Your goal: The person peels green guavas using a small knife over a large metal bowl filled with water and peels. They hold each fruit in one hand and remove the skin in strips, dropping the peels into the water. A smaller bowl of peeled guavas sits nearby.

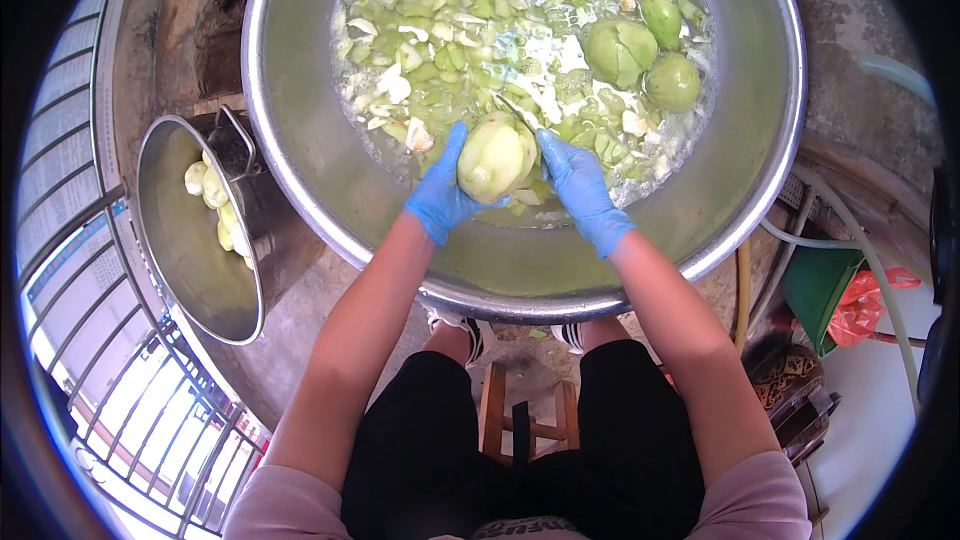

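My left hand (448,191), in a blue glove, cups a large, mostly peeled pale green fruit (496,156) from the left and below. The gloved right hand (582,181) is closed on a knife, its handle mostly hidden by the fingers. Its thin blade (516,112) lies along the fruit's upper right side. Both hands are over a wide metal basin (517,259), where green and white peelings (442,30) float in water. Toward the basin's right side sit a big round green fruit (620,52), a smaller one (661,22) and another (673,82).
A tall metal pot (206,270) at left holds several peeled pale pieces (214,187). Metal railings (97,240) run beyond it. At right are a green bucket (821,292), a red plastic bag (866,307) and hoses (862,232). Between my legs stands a wooden stool (493,412).
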